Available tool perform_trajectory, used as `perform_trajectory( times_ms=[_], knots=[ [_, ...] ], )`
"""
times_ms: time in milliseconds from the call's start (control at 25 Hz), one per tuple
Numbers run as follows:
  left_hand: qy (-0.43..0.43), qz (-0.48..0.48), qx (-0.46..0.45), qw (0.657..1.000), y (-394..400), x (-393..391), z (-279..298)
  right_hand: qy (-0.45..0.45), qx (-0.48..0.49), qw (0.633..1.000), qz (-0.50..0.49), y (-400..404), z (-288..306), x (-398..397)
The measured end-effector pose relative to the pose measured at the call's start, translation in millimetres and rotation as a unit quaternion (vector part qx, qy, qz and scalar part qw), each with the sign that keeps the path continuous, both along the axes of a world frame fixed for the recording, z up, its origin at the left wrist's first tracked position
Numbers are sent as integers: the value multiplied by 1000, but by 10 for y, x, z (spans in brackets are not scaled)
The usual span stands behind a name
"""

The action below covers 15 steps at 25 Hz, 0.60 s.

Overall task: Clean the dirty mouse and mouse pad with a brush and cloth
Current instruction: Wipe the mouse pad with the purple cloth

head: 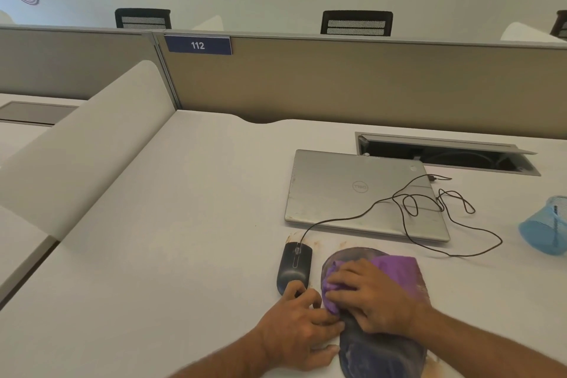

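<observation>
On the pale grey desk (184,224), furthest left of the working things, lies the black corded computer mouse (294,265), just beside the left edge of the dark, rounded mouse pad (383,350); its thin black cable (408,202) loops back over a closed silver laptop (352,193). The left hand (299,331) rests flat beside the mouse's near end, its fingers spread and loosely bent, steadying the pad's left edge and gripping nothing that can be seen. To its right, the right hand (371,298) presses a crumpled purple cloth (395,270) down on the pad, fingers curled into the bunched fabric. Wiping the pad looks to be the step in hand; brownish stains show on the desk around the pad's far and near edges, so it seems unfinished. No brush is in view, and whether the mouse has been cleaned cannot be told. At far right sits a blue mesh object (546,224).
</observation>
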State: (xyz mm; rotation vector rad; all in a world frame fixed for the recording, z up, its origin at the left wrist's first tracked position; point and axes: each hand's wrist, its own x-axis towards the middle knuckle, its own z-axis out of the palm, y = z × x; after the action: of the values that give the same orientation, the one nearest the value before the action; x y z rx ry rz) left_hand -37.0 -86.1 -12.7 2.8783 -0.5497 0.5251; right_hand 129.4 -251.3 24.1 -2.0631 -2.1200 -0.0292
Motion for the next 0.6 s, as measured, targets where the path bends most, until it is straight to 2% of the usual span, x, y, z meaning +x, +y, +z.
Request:
perform_trajectory(
  times_ms=[120,240,320,440,520,600],
  knots=[
    [1,-1,7,1000,5,-6,-15,-35,7,997,-61,185,-38,146],
    [-16,1,-4,1000,-12,-3,-18,6,25,985,-168,343,29,290],
    [-15,-1,-8,1000,-10,-7,-23,37,38,990,-134,280,38,229],
    [-10,0,-8,1000,0,1,-20,12,-2,1000,4,96,26,35],
    [-3,-3,-4,1000,-5,-1,-21,-7,-13,1000,9,90,33,35],
    [3,-3,0,1000,-4,-2,-13,-35,-7,999,-27,199,32,112]
  ],
)
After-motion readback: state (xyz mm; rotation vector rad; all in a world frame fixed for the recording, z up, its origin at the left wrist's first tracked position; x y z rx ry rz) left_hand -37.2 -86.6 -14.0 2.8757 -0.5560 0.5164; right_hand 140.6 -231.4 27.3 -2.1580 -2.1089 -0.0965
